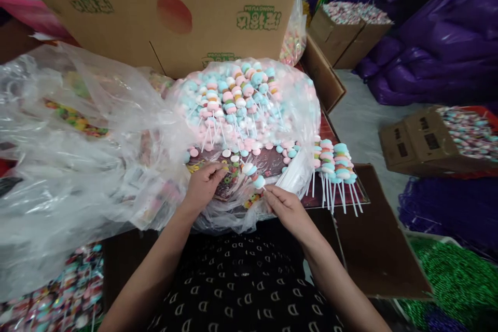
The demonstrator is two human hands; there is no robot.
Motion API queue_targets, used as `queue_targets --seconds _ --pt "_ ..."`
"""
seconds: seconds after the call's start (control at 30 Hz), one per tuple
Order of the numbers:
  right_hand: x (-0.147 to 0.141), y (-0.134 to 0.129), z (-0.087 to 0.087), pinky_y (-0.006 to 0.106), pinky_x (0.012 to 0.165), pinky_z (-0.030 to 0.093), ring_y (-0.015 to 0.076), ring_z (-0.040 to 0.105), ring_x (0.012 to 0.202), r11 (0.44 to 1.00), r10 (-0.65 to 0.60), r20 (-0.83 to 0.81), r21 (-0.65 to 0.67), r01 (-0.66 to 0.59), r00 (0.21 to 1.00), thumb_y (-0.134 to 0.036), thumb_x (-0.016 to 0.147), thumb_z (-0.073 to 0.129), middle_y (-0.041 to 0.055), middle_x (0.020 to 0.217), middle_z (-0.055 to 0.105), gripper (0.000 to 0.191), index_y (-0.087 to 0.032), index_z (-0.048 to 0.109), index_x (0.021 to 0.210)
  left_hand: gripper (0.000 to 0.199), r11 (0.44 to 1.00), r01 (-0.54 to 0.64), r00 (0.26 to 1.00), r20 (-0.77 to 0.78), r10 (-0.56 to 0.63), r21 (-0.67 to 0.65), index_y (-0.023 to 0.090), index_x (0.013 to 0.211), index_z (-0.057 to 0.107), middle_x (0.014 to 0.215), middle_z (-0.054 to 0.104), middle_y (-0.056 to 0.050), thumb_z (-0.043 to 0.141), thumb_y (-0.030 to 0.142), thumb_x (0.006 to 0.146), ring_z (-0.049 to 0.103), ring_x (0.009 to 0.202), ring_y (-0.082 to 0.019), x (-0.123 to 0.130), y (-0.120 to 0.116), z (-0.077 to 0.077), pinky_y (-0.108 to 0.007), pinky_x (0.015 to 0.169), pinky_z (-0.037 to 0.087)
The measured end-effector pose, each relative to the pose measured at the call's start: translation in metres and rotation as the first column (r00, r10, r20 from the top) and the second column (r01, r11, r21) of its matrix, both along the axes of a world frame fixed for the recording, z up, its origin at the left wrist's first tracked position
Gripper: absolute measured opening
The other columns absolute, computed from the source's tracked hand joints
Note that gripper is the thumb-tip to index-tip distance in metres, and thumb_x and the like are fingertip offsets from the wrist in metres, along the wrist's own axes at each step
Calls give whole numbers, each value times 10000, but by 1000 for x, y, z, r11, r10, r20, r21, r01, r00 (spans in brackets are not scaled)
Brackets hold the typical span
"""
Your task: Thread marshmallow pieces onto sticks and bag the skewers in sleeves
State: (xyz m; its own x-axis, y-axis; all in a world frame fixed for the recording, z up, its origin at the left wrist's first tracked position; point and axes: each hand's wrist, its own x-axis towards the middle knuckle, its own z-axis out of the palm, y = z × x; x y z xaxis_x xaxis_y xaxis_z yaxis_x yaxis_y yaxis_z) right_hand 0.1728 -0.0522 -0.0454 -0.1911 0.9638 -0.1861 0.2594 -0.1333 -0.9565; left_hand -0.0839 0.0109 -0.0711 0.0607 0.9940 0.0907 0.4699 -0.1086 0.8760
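Note:
My right hand (286, 206) pinches the white stick of a marshmallow skewer (254, 174), which tilts up and to the left with white, blue and pink pieces on it. To its left, my left hand (205, 184) is closed, thumb against fingers. Whatever it may hold is too small to make out. Beyond both hands, a clear plastic bag (307, 101) lies open with loose pastel marshmallows (290, 109). Several finished-looking skewers (239, 91) rest on that heap. More skewers (339, 163) lie in a stack at the right, their sticks pointing toward me.
A large cardboard box (132, 10) stands behind the bag. Crumpled clear plastic (89, 166) covers the left side. At the right are boxes of wrapped sweets (412, 140), purple sacks (447, 46) and green shiny strands (459, 275). Wrapped sweets (58, 290) fill the lower left.

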Motion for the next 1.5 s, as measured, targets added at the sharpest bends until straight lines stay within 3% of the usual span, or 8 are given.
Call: queue_targets --seconds 0.1,0.4,0.63,0.8,1.1,1.23,1.37,1.5 --pt "-7 -9 -3 279 603 405 140 449 577 999 45 -26 -22 -45 999 -632 1031 527 -44 598 479 482 -209 669 851 317 993 -59 983 167 75 -102 225 1080 847 1149 853 -71 713 465 923 775 1114 -267 4 -5 6 -444 1071 595" --pt "-19 -14 -11 283 623 416 140 474 573 998 58 -22 -20 -58 998 -543 1026 547 -47 609 498 395 -191 723 991 302 992 -88 957 271 109 -87 233 1127 847 1188 847 -60 740 434 930 766 1171 -243 12 -12 7 -436 1140 558" --pt "-21 -17 -15 283 611 406 140 471 561 999 37 -23 -10 -37 999 -525 1038 542 -51 598 491 376 -199 718 974 270 955 -132 811 526 257 -264 230 947 845 970 842 -19 886 406 747 758 903 -187 24 -14 0 -368 929 616" --pt "-22 -17 -13 283 607 404 138 464 562 999 45 -9 -12 -45 999 -514 1041 539 -49 604 496 368 -202 723 981 265 954 -151 810 520 269 -258 221 912 828 921 816 -5 912 397 734 730 858 -168 26 -15 -3 -332 854 614" --pt "-22 -20 -8 281 603 432 145 479 567 998 43 3 -50 -42 999 -537 1040 558 -42 607 508 385 -199 739 1001 209 945 -174 736 602 311 -276 224 883 783 845 789 16 884 328 733 736 815 -164 33 -11 -6 -321 831 608" --pt "-22 -21 -8 282 604 430 144 478 564 998 39 12 -53 -38 999 -530 1036 541 -41 609 505 401 -182 741 1016 168 971 -97 795 570 209 -220 229 914 780 865 794 14 865 302 789 724 802 -154 31 -16 -7 -309 828 590" --pt "-21 -22 -9 283 599 423 143 472 553 997 54 16 -48 -53 998 -533 1034 538 -42 603 505 402 -189 741 990 168 981 -108 844 507 177 -163 232 956 783 912 799 0 818 376 876 718 855 -153 33 -23 -1 -300 853 568" --pt "-21 -24 -10 288 614 440 146 489 556 997 60 -10 -41 -60 998 -552 1038 555 -44 602 523 397 -204 746 1019 225 955 -41 738 636 227 -293 235 874 743 828 756 8 830 443 858 674 752 -131 39 -21 7 -279 736 544"
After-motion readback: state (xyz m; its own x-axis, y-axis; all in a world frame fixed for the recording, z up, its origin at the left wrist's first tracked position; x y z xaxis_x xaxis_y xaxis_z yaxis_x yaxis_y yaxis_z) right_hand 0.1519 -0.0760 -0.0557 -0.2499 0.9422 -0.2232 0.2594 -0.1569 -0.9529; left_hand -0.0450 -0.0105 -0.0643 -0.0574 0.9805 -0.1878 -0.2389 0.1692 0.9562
